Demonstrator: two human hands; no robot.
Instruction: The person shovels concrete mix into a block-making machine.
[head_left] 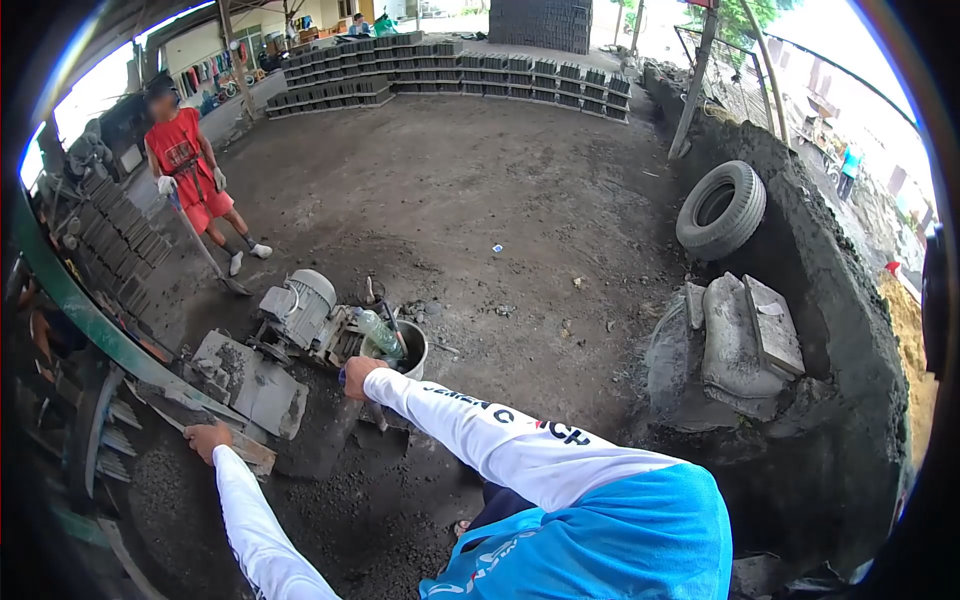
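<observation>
My right hand point(360, 378) is closed on something small and purple, too small to name, near a grey bucket point(412, 362) that holds a clear plastic bottle point(378, 333). Behind the bucket stands a grey electric motor point(303, 300) on its mount. My left hand point(207, 440) reaches low on the left, beside a flat wooden board point(250, 452) at the edge of a green metal rim point(140, 352); its fingers are partly hidden, and I cannot make out what it holds.
A person in red point(185, 160), wearing gloves, stands at the left with a shovel point(215, 262). A tyre point(745, 210) leans on the right wall point(850, 300), near a filled sack point(735, 340). Stacked blocks point(430, 68) line the back.
</observation>
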